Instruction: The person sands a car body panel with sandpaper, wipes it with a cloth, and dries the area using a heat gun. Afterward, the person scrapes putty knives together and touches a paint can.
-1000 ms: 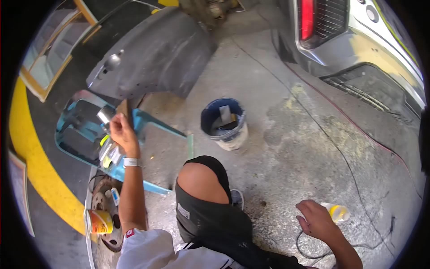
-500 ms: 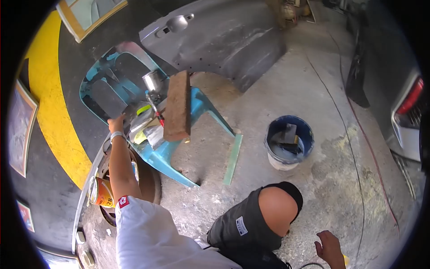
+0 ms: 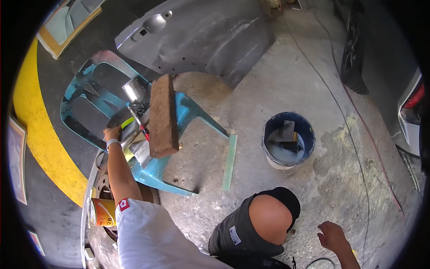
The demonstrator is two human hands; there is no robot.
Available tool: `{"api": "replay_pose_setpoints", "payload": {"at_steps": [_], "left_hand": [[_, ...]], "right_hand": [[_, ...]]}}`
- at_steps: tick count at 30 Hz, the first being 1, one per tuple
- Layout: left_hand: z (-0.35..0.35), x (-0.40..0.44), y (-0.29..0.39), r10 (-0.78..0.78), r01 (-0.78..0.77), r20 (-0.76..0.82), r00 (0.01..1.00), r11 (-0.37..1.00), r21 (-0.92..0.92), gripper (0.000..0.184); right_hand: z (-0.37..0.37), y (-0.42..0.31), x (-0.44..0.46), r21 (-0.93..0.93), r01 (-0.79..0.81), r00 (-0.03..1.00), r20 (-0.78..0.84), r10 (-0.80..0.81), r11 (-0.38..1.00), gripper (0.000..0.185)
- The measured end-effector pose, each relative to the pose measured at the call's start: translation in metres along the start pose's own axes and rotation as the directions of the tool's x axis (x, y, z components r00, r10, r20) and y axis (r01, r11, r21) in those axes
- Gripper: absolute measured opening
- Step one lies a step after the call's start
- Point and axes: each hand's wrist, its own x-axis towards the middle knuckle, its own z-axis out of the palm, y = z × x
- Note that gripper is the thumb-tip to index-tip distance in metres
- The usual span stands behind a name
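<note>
My left hand (image 3: 112, 133) reaches to the left edge of the pile on a worn blue plastic chair (image 3: 154, 172). Its fingers look curled in, and whatever lies in them is hidden. Right beside it is a bright yellow-green strip (image 3: 128, 122) among grey and whitish sheets (image 3: 142, 152). A spray gun with a silver cup (image 3: 133, 91) and a red-tipped tool (image 3: 144, 130) lie behind a long brown block (image 3: 163, 116). My right hand (image 3: 332, 236) hangs over the floor at the lower right, fingers loosely bent and apart, holding nothing.
A dark blue bucket (image 3: 289, 117) holds cloudy water and a grey block. A grey car door panel (image 3: 210, 40) stands behind the chair. An orange-yellow can (image 3: 104, 212) is beside my left arm. Hoses (image 3: 358, 139) run along the floor near a parked car (image 3: 408, 121).
The view has shifted, so the chair and door appear further left. My left hand has come closer in against the pile, its fingers more curled. My right hand stays low and empty.
</note>
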Motion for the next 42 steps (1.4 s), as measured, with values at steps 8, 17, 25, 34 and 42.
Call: {"api": "replay_pose_setpoints", "payload": {"at_steps": [8, 17, 25, 34, 42], "left_hand": [[-0.028, -0.021, 0.028, 0.233, -0.285, -0.232, 0.944, 0.931, -0.228, 0.054], [-0.147, -0.151, 0.169, 0.536, -0.279, -0.053, 0.842, 0.349, -0.895, 0.019], [-0.126, -0.557, 0.286, 0.967, 0.503, 0.251, -0.044, 0.238, -0.831, 0.072], [-0.139, -0.865, 0.304, 0.509, 0.438, 0.044, -0.860, 0.778, -0.451, 0.068], [-0.197, -0.943, 0.247, 0.383, 0.256, 0.359, -0.851, 0.900, -0.352, 0.042]], "right_hand": [[-0.005, 0.009, 0.005, -0.035, 0.061, 0.997, -0.054, -0.063, 0.998, 0.030], [-0.089, -0.017, 0.023, 0.057, 0.116, 0.943, -0.320, -0.092, 0.992, 0.038], [-0.161, -0.072, 0.071, 0.451, 0.704, 0.635, -0.745, -0.203, 0.548, 0.102], [-0.110, -0.010, -0.094, 0.248, 0.555, 0.158, -0.969, 0.192, 0.794, 0.120], [-0.062, 0.014, -0.134, 0.251, 0.022, -0.037, -0.967, 0.251, 0.968, 0.101]]}}
